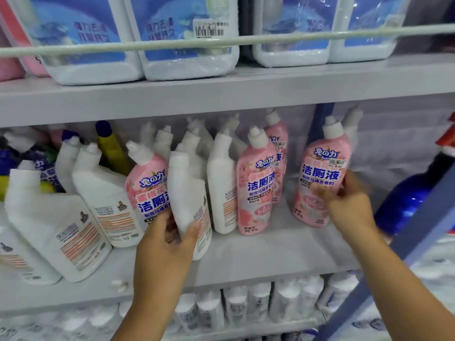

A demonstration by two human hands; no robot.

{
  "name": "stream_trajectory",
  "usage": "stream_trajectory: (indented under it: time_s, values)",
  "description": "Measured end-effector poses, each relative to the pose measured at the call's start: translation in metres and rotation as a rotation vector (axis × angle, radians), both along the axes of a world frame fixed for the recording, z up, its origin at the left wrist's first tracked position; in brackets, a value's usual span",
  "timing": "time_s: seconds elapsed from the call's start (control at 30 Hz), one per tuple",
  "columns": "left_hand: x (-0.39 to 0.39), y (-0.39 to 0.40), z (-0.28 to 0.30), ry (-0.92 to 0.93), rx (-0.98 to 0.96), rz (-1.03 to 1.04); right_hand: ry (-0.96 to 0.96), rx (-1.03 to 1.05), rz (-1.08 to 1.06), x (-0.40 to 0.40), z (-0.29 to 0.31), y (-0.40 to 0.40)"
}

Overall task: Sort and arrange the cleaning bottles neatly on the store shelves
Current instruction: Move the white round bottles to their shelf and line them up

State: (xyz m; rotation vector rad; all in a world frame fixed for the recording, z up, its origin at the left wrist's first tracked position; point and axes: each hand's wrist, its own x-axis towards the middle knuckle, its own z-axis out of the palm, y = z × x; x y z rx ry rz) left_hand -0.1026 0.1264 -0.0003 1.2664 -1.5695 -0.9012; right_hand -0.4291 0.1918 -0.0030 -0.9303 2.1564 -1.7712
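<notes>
On the middle shelf stand angled-neck toilet cleaner bottles, some white, some pink. My left hand is closed around the lower body of a white bottle at the shelf's front centre. My right hand grips the lower right side of a pink bottle that stands apart at the right. Another pink bottle stands upright in the middle, with one more behind it. A third pink bottle leans just left of the white one. Two large white bottles lean over at the left.
Big white jugs with blue labels fill the top shelf behind a rail. A dark blue bottle stands at the right by a blue diagonal frame bar. White bottles line the lower shelf. Yellow and purple bottles stand at the back left.
</notes>
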Motion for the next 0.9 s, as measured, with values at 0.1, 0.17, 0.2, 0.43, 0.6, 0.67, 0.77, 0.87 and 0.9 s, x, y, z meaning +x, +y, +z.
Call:
stream_trajectory:
  time_s: [0.1,0.17,0.2,0.43,0.6,0.67,0.77,0.87,0.9]
  values:
    - [0.001,-0.002,-0.001,-0.057,0.008,0.01,0.029,0.014,-0.047,0.005,0.003,-0.005]
    - [0.001,-0.005,-0.002,-0.097,0.0,0.014,0.102,0.001,-0.222,0.021,0.001,0.003]
    - [0.001,-0.007,-0.003,-0.111,-0.003,0.019,0.138,-0.02,-0.244,0.033,-0.004,0.006]
    - [-0.01,-0.015,-0.005,-0.233,-0.022,0.078,-0.021,-0.042,0.347,0.105,-0.011,-0.042]
    - [-0.007,-0.019,-0.008,-0.233,-0.042,0.019,0.09,-0.051,0.185,0.109,-0.012,-0.039]
    - [-0.002,-0.019,-0.01,-0.212,-0.029,-0.034,0.078,-0.074,0.127,0.102,-0.006,-0.016]
    - [-0.001,-0.017,-0.012,-0.174,-0.004,-0.132,0.098,-0.072,-0.006,0.074,0.004,0.02]
    - [-0.013,-0.011,-0.013,-0.141,0.057,-0.275,0.111,-0.044,-0.16,0.043,0.005,0.041]
    - [-0.02,-0.01,-0.013,-0.131,0.078,-0.32,0.101,-0.036,-0.191,0.034,0.003,0.043]
